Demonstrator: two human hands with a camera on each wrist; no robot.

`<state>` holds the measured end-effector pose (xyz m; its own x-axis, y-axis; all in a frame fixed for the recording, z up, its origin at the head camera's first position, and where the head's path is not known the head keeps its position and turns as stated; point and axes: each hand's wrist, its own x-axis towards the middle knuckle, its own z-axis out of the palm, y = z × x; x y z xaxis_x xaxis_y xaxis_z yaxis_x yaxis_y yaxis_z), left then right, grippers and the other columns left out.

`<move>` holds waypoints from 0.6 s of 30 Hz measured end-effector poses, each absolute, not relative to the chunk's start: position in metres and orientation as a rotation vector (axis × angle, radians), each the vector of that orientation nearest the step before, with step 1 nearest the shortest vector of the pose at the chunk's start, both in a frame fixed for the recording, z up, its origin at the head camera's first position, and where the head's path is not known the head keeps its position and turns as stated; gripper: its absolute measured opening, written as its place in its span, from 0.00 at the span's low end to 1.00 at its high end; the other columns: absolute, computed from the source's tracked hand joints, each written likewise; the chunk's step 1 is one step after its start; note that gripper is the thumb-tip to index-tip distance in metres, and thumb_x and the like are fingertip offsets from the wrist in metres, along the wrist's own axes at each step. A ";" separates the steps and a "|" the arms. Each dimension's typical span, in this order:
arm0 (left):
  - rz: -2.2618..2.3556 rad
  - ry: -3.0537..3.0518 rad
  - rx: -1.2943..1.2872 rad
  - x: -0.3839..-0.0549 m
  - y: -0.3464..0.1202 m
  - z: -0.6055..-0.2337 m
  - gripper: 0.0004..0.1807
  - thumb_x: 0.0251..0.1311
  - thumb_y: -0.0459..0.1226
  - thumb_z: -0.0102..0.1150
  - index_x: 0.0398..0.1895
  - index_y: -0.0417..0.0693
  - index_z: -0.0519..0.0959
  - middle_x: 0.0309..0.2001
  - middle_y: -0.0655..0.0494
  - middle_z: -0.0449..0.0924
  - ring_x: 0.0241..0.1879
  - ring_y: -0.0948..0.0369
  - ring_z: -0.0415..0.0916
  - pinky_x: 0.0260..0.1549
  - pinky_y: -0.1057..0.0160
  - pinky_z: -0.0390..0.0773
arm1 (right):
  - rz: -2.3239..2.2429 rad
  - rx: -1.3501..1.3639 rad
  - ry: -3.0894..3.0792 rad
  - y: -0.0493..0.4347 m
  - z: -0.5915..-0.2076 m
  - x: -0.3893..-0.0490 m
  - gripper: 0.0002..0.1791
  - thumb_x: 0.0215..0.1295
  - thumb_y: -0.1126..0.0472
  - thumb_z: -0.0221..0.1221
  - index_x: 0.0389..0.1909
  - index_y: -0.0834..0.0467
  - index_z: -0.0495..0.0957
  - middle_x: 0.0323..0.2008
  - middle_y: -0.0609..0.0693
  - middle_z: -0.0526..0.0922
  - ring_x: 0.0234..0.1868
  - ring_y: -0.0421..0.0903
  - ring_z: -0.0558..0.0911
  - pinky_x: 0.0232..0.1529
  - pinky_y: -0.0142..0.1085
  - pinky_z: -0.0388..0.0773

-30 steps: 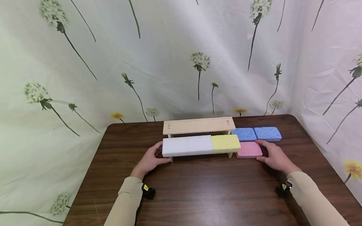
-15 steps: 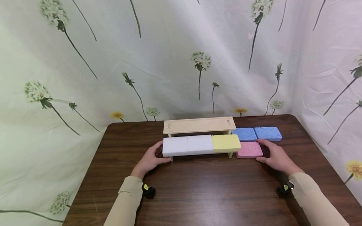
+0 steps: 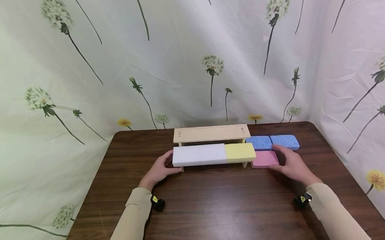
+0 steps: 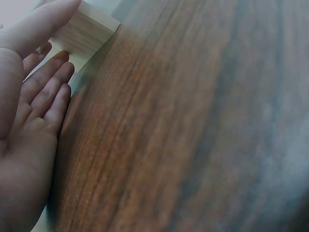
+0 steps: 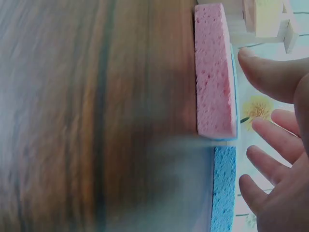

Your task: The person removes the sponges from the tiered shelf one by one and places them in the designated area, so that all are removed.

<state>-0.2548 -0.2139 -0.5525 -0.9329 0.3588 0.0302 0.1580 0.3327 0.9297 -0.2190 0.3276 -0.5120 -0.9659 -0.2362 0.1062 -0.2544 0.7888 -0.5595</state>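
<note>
1. The floral curtain hangs beyond the table, spreading from 10 to 2 o'clock.
2. The dark table lies before you; its smooth-looking top may let things skid if pushed sideways.
3. The two-step wooden stand sits at your 12 o'clock. A knock from its 3 o'clock end could shift it, I judge.
4. Your left hand is at the stand's 9 o'clock end, fingers relaxed and extended, thumb by the front leg. You could nudge the stand by pressing there; how firm the contact is, I cannot tell.
5. Your right hand is released, fingers spread, clasping nothing. Closing it carelessly could catch a neighbouring sponge.
6. Two white blocks line the lower step, the left one right beside your left fingers; a bump there could push the row along.
7. Two blue sponges lie from 12 to 1 o'clock of the pink one, within reach of stray fingertips.
8. The yellow block ends that row at 3 o'clock, seemingly overhanging, so an upward brush could dislodge it.
9. The pink sponge lies flat on the table beside the stand's 3 o'clock end, your thumb above its 5 o'clock corner. A corner-only pinch could twist it.
</note>
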 end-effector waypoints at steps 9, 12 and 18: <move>1.665 2.405 0.489 -0.255 -0.214 -0.554 0.45 0.58 0.38 0.80 0.78 0.45 0.67 0.71 0.44 0.73 0.73 0.46 0.68 0.74 0.41 0.63 | 0.938 0.445 -2.930 0.308 -0.508 -0.224 0.48 0.60 0.52 0.77 0.77 0.63 0.66 0.73 0.66 0.70 0.74 0.69 0.67 0.70 0.69 0.64; 1.672 2.397 0.496 -0.255 -0.214 -0.553 0.45 0.58 0.38 0.80 0.78 0.45 0.67 0.72 0.44 0.73 0.73 0.46 0.68 0.74 0.40 0.63 | 0.964 0.466 -2.920 0.303 -0.508 -0.226 0.49 0.60 0.52 0.77 0.77 0.62 0.65 0.74 0.65 0.70 0.75 0.68 0.66 0.71 0.69 0.64; 1.664 2.398 0.479 -0.256 -0.214 -0.554 0.45 0.58 0.38 0.80 0.78 0.45 0.67 0.72 0.44 0.72 0.74 0.46 0.67 0.75 0.40 0.62 | 1.006 0.509 -2.895 0.294 -0.506 -0.230 0.51 0.58 0.49 0.79 0.78 0.61 0.65 0.73 0.63 0.72 0.74 0.65 0.68 0.70 0.69 0.65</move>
